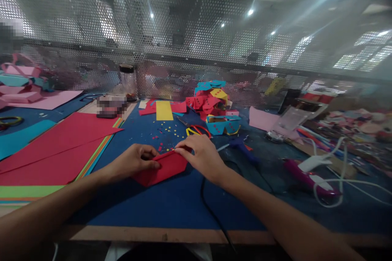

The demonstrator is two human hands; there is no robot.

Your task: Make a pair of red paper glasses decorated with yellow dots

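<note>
A folded piece of red paper (163, 168) lies on the blue table cover (171, 204) in front of me. My left hand (134, 160) rests on its left end, fingers curled and pressing the paper down. My right hand (203, 155) presses the paper's upper right edge with fingers held together. Small paper scraps lie scattered just behind the red paper.
Stacked sheets of red, green and blue paper (52, 147) lie at left. Scissors (196, 129) with yellow and red handles, a yellow sheet (164, 110) and a pile of folded paper shapes (211, 102) sit behind. A purple glue gun (309, 175) with white cable lies right. A black cable (214, 212) crosses the front.
</note>
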